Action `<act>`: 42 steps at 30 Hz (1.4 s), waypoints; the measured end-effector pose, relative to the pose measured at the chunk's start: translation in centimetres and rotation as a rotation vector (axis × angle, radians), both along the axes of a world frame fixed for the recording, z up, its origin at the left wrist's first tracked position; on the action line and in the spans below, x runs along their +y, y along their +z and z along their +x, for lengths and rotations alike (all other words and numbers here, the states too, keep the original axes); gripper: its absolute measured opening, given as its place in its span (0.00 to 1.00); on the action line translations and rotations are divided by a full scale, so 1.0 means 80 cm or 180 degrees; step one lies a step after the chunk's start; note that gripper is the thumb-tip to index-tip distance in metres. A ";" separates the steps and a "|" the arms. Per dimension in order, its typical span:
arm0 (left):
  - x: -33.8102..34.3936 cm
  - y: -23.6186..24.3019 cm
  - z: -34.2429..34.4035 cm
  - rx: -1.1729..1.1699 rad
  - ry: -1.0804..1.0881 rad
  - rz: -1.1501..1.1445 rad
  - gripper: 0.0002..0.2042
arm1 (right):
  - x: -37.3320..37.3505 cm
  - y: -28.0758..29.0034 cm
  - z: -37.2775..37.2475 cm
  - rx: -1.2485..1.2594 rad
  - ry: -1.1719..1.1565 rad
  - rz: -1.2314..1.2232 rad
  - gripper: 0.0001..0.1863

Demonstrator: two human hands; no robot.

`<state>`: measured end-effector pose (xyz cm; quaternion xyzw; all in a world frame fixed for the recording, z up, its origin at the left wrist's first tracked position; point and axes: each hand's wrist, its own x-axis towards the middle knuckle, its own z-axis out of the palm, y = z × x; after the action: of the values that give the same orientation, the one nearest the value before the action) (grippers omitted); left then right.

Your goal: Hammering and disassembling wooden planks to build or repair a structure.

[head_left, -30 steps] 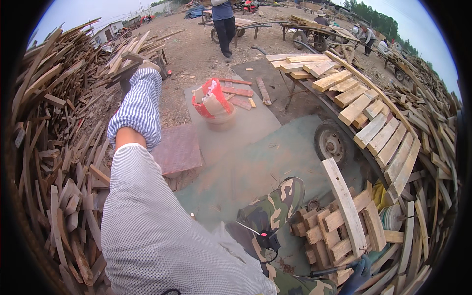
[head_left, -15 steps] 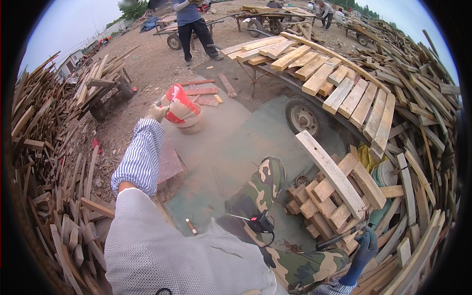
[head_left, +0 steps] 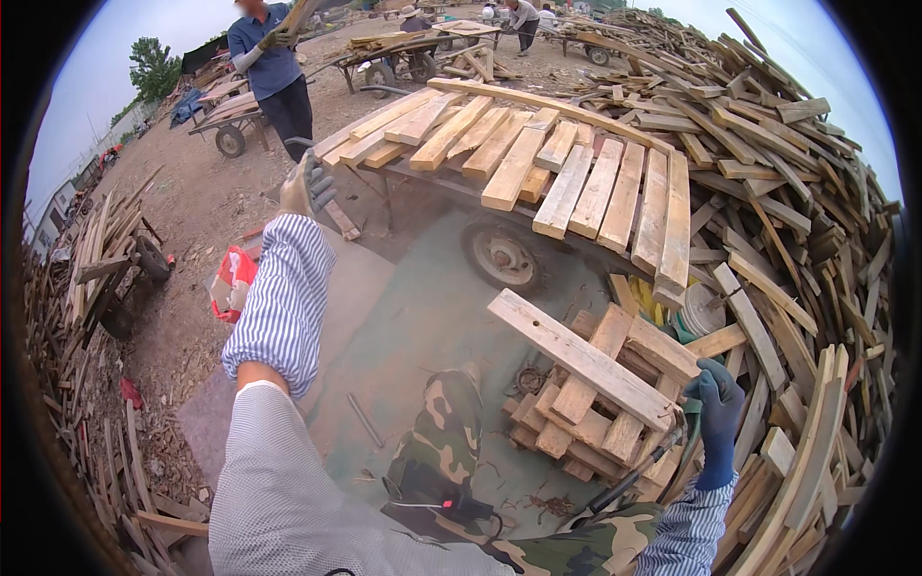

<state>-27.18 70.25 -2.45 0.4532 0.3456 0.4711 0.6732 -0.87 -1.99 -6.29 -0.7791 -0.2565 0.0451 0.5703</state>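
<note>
My left hand (head_left: 305,187), in a pale glove with grey fingers, reaches out near the handle end of the loaded cart (head_left: 399,171). Its fingers are apart and nothing shows in them. At the right, my right hand (head_left: 715,398) wears a blue-grey glove. Its partly bent fingers are by the end of a short wooden block (head_left: 663,348), with nothing visible between them; contact is unclear. Across the stacked wooden blocks (head_left: 576,394) lies a long plank (head_left: 581,357). A black-gripped tool with a metal shaft (head_left: 615,490), perhaps a hammer, leans against this stack.
Boards (head_left: 567,202) lie in a row on the cart, above its wheel (head_left: 501,252). Loose timber (head_left: 768,173) is heaped at the right. A red-and-white bag (head_left: 232,280) stands beyond my left forearm. Another person (head_left: 264,58) holds wood at the far left.
My left hand has left the red-and-white bag and moved toward the cart. My right hand has risen from beside the tool to the block's end. The view has turned rightward.
</note>
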 end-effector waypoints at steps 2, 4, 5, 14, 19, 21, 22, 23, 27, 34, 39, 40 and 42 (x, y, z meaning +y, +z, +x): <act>-0.003 0.005 0.038 -0.0107 -0.0136 0.0044 0.37 | 0.042 0.008 0.016 0.0045 0.0175 0.0196 0.16; -0.015 0.014 0.074 -0.0231 -0.0282 0.0106 0.44 | 0.077 0.020 0.032 0.0147 0.0332 0.0313 0.16; -0.024 0.019 0.091 -0.0299 -0.0305 0.0028 0.45 | 0.092 0.024 0.040 0.0180 0.0357 0.0292 0.17; -0.027 0.049 0.153 -0.1100 -0.0477 -0.0128 0.52 | 0.165 0.056 0.123 0.0136 0.0798 0.0344 0.31; -0.025 0.073 0.173 -0.1434 -0.0614 -0.0288 0.49 | 0.176 0.090 0.122 0.0059 0.0662 0.0350 0.39; -0.045 0.077 0.193 -0.1511 -0.0745 -0.0227 0.54 | 0.174 0.099 0.118 0.0117 0.0571 0.0403 0.39; -0.058 0.077 0.206 -0.1559 -0.0872 -0.0180 0.58 | 0.170 0.103 0.115 0.0205 0.0479 0.0450 0.38; -0.067 0.075 0.221 -0.1616 -0.1006 -0.0184 0.57 | 0.168 0.104 0.114 0.0335 0.0437 0.0552 0.32; -0.124 0.051 0.259 -0.1287 -0.1739 -0.0157 0.54 | 0.157 0.086 0.077 0.0538 0.0692 0.0563 0.25; -0.257 -0.042 0.282 -0.0367 -0.2746 -0.0067 0.45 | 0.084 -0.035 -0.020 0.1531 0.0215 0.0421 0.18; -0.321 -0.080 0.267 -0.0112 -0.3080 -0.0172 0.35 | 0.003 -0.101 -0.080 0.1919 -0.0321 0.0427 0.17; -0.330 -0.086 0.260 -0.0039 -0.3117 -0.0208 0.35 | -0.005 -0.104 -0.090 0.1872 -0.0356 0.0363 0.17; -0.345 -0.086 0.238 -0.0133 -0.3219 0.0042 0.33 | -0.022 -0.116 -0.109 0.1864 -0.0383 0.0328 0.17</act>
<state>-8.11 42.68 -9.33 0.5586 0.0663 0.0973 0.8210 -9.59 -3.73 -15.59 -0.7168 -0.0365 0.2209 0.6604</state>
